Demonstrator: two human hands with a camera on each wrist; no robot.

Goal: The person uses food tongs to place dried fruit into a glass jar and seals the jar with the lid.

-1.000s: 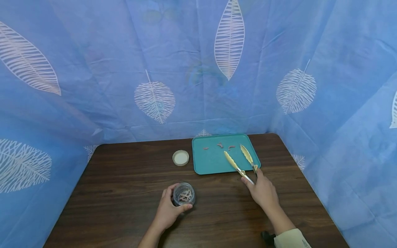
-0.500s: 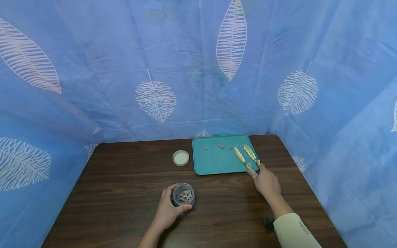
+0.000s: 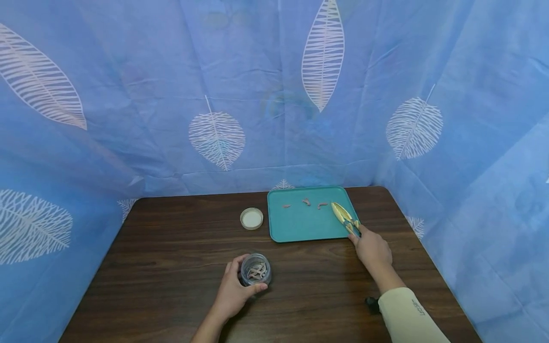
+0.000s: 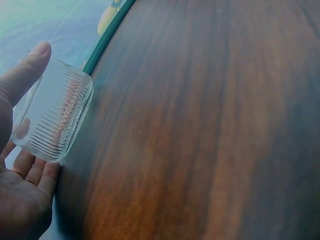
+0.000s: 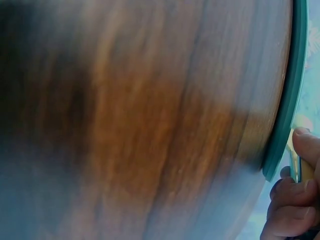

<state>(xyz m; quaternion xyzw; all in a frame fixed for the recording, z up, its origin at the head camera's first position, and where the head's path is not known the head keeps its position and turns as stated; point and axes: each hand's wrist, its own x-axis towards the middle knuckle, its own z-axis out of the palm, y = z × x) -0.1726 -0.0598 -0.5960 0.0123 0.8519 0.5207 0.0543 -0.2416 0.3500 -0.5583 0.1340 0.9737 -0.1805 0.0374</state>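
Note:
My left hand (image 3: 233,290) grips a clear ribbed jar (image 3: 256,269) that stands lidless on the table. Small pinkish, worm-like pieces (image 3: 258,272) lie inside it, and they show through the glass in the left wrist view. My right hand (image 3: 372,247) holds metal tongs (image 3: 343,216) with yellow scalloped tips over the right side of a teal tray (image 3: 296,228). The tips are squeezed together; whatever is between them is hidden. Several similar pinkish pieces, one of them a curled piece (image 3: 322,205), lie on the tray left of the tongs.
A round jar lid (image 3: 251,218) lies left of the tray. The dark wooden table (image 3: 184,257) ends at a blue leaf-printed cloth (image 3: 261,138) behind and at both sides. A small black object (image 3: 371,305) is by the right sleeve.
My right hand has moved slightly right, and the tongs have gone from spread apart to squeezed together around where a piece lay at the tray's right. The left hand and jar stay put.

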